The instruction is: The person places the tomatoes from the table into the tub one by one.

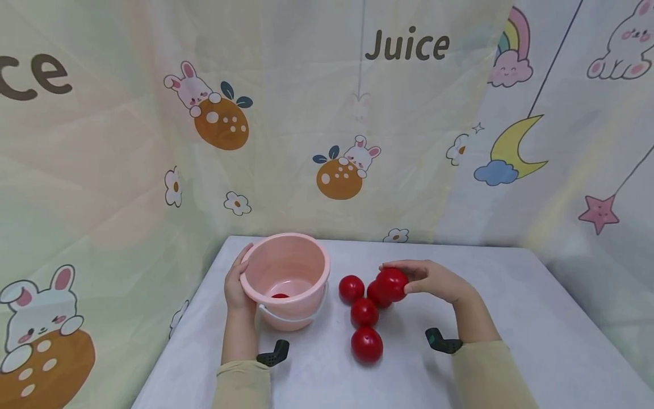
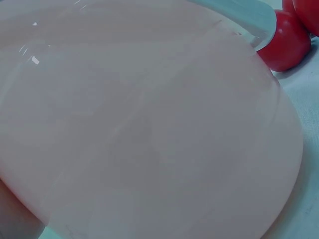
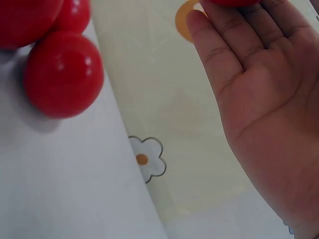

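A pink bucket (image 1: 293, 309) with a pale handle stands on the table, its mouth tipped toward me. My left hand (image 1: 239, 284) holds its left side near the rim. Inside, part of a red ball (image 1: 279, 296) shows at the bottom. My right hand (image 1: 434, 279) grips another glossy, tomato-like red ball (image 1: 392, 284) between thumb and fingers, above the group on the table. Several similar balls (image 1: 367, 345) lie to the right of the bucket, most of them close together. The bucket's wall (image 2: 149, 124) fills most of the left wrist view.
The table (image 1: 317, 375) has a white cover. Behind and beside it hangs a printed cloth (image 1: 286, 170) with rabbits, oranges and flowers. A black wrist device (image 1: 273, 353) sits at the left sleeve, and a second one (image 1: 442, 342) at the right.
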The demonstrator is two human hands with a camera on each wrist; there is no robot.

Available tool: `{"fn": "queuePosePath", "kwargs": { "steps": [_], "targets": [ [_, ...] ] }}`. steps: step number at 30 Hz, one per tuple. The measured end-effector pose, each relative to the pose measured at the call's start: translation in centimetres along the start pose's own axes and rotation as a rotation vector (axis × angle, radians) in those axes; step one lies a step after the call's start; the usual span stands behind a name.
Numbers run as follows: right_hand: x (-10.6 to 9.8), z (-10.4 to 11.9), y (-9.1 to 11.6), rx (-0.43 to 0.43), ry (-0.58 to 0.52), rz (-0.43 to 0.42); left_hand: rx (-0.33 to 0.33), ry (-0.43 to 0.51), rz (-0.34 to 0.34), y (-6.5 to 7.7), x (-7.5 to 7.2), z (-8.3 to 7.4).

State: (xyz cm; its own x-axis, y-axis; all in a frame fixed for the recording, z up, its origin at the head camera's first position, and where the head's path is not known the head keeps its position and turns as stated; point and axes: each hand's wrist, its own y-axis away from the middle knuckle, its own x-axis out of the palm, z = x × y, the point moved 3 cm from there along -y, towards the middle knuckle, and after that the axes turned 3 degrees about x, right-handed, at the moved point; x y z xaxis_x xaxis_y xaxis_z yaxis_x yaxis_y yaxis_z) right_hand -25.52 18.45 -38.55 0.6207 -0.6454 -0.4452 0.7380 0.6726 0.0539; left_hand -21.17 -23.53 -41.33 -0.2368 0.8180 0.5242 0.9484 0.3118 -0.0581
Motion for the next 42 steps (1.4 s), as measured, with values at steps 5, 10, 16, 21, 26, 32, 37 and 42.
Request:
{"fn": "queuePosePath", "kwargs": {
  "steps": [5,10,16,21,26,32,37,42],
  "targets": [
    [-0.4,1.8,-1.5,-0.016,0.007,0.000,-0.004,-0.003,0.004,0.0,-0.2,0.0],
    [-0.5,3.7,-3.2,-0.006,-0.005,0.001,-0.002,-0.004,0.006,0.0,-0.1,-0.1],
    [-0.5,5.8,-5.3,-0.043,-0.021,0.022,-0.002,0.003,-0.003,0.0,-0.2,0.0],
    [-0.3,7.2,-7.2,-0.068,-0.022,0.068,0.000,-0.004,-0.008,-0.2,-0.3,0.2],
    [0.1,8.4,-8.9,-0.077,-0.019,0.118,-0.001,0.002,-0.007,-0.2,-0.3,0.2],
    [0.9,10.1,-11.0,-0.122,-0.023,0.167,0.004,0.003,-0.020,-0.1,-0.2,0.2],
    [2.0,11.8,-12.8,-0.153,-0.027,0.197,0.008,-0.005,-0.021,-0.1,-0.3,0.2],
    [3.3,13.3,-14.5,-0.158,-0.018,0.224,0.002,-0.012,-0.011,-0.2,-0.5,0.3]
  ]
}}
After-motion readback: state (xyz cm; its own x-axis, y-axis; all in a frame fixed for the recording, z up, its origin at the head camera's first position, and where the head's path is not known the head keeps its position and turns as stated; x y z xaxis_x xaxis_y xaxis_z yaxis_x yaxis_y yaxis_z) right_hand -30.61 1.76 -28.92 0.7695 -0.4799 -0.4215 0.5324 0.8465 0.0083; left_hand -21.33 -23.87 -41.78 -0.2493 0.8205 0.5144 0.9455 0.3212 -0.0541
